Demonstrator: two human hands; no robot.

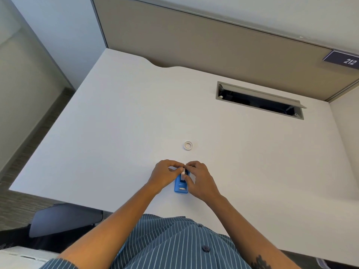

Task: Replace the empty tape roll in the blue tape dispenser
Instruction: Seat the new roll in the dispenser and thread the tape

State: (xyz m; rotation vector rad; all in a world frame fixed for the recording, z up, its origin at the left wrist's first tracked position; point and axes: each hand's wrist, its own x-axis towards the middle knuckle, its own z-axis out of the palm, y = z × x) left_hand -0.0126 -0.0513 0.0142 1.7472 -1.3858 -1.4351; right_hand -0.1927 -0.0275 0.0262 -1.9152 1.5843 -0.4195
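Note:
The blue tape dispenser (181,186) lies on the white desk (116,123) near its front edge, its metal cutter end toward me. A tape roll (182,173) stands on edge in the dispenser's far end, mostly hidden by my fingers. My left hand (165,176) and my right hand (199,178) meet over it, fingers curled, both pinching the roll from either side. A small white ring, an empty tape core (188,146), lies flat on the desk a short way beyond my hands.
An open cable slot (260,100) is set into the desk at the back right. A beige partition (213,45) stands behind the desk, with a sign reading 212 (343,60). A dark chair (64,218) sits at the front left.

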